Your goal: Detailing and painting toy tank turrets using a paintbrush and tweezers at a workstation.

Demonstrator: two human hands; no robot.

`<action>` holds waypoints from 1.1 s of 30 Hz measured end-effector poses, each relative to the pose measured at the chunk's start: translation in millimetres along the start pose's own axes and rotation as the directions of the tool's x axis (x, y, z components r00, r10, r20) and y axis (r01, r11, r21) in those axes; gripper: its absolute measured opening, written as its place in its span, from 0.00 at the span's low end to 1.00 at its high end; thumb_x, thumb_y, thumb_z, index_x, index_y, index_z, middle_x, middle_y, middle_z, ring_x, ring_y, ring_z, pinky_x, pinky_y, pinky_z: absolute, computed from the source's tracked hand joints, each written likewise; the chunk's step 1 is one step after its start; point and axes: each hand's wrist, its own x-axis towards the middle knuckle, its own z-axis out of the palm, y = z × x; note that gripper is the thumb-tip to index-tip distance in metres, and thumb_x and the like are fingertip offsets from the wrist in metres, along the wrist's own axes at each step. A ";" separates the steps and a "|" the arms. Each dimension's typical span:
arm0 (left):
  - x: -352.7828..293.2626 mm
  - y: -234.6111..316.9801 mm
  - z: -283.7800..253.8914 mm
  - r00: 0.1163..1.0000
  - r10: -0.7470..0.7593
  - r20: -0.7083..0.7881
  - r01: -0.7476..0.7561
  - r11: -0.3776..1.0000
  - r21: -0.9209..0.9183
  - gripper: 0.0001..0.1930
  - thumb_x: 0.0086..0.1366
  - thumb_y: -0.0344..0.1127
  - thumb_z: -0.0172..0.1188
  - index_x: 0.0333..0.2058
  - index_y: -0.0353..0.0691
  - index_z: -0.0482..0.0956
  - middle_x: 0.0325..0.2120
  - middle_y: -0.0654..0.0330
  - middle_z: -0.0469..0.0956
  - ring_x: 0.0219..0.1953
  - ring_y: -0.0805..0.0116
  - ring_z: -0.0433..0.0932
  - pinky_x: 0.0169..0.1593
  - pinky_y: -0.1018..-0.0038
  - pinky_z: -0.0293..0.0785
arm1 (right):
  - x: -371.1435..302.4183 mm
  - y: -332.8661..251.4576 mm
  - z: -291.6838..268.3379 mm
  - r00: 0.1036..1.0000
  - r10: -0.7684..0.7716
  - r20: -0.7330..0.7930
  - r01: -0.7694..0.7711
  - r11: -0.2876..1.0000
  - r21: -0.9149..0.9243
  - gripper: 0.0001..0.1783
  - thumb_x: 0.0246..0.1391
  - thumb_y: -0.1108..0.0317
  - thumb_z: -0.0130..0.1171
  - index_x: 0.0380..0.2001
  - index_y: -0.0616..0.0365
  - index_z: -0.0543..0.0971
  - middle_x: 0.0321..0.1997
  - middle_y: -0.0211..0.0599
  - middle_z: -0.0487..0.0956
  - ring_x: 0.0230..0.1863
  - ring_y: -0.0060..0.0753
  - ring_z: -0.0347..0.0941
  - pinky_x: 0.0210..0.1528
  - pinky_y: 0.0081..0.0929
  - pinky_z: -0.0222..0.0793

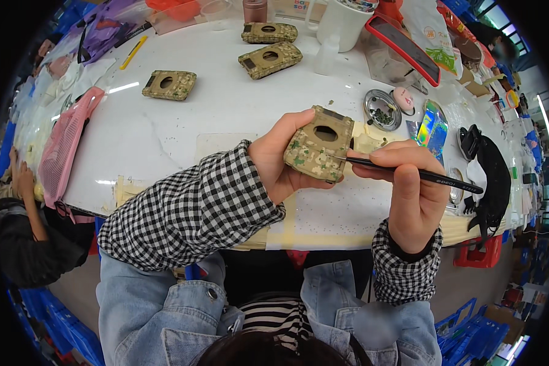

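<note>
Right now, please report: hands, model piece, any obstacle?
Left hand holding camouflage hull. Slim black tool in right hand, pointed at hull. Nothing between.

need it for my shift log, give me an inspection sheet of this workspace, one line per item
Surface: white tabletop, with yellowish tape near the front edge.
Work pieces: one camouflage hull held; three similar hulls farther back.
Hands: left hand grips the held hull; right hand holds a slim black tool, tip at or near that hull.
Clutter: pink mesh bag, white mug, red-cased phone, round dish with dark bits.
Cables: nothing seen.
Surroundings: another person's hand at left; blue crates below; red stool at right.
</note>
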 end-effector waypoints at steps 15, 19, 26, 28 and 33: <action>-1.1 0.5 1.5 1.000 0.002 0.000 -0.002 1.000 -0.005 0.24 0.64 0.52 0.40 0.46 0.38 0.70 0.33 0.55 0.77 0.28 0.64 0.78 0.30 0.74 0.76 | -0.4 -0.1 0.7 1.000 -0.005 0.000 0.005 1.000 -0.022 0.13 0.59 0.68 0.48 0.35 0.69 0.75 0.37 0.46 0.76 0.39 0.31 0.74 0.41 0.23 0.73; -0.7 0.1 1.2 1.000 -0.008 -0.015 0.008 1.000 -0.002 0.24 0.64 0.52 0.40 0.45 0.38 0.71 0.33 0.56 0.77 0.28 0.64 0.78 0.30 0.74 0.76 | -0.5 -0.1 1.2 1.000 -0.004 -0.003 0.004 1.000 -0.009 0.13 0.59 0.68 0.47 0.35 0.70 0.74 0.37 0.46 0.75 0.39 0.32 0.74 0.41 0.23 0.73; -2.6 1.6 4.2 0.999 -0.014 -0.040 0.014 1.000 0.002 0.24 0.64 0.52 0.41 0.46 0.38 0.71 0.33 0.56 0.77 0.28 0.64 0.78 0.31 0.73 0.76 | -0.2 0.2 0.6 1.000 0.001 -0.005 -0.001 1.000 -0.011 0.12 0.59 0.69 0.47 0.35 0.70 0.74 0.37 0.46 0.75 0.38 0.32 0.74 0.41 0.23 0.73; -2.8 1.5 3.9 0.999 -0.012 -0.042 0.012 1.000 0.004 0.24 0.64 0.52 0.41 0.46 0.38 0.71 0.33 0.56 0.77 0.28 0.64 0.78 0.32 0.73 0.76 | 0.1 0.2 1.1 1.000 -0.002 -0.010 0.002 1.000 -0.011 0.12 0.59 0.69 0.46 0.35 0.70 0.75 0.36 0.46 0.75 0.38 0.32 0.74 0.41 0.23 0.73; -2.0 0.8 1.4 1.000 -0.008 -0.029 0.008 1.000 0.002 0.24 0.64 0.52 0.41 0.46 0.38 0.71 0.32 0.56 0.78 0.28 0.64 0.78 0.32 0.73 0.76 | 0.5 0.7 1.0 1.000 -0.007 0.001 0.007 1.000 -0.025 0.12 0.59 0.69 0.47 0.35 0.69 0.75 0.36 0.45 0.76 0.37 0.31 0.74 0.40 0.22 0.72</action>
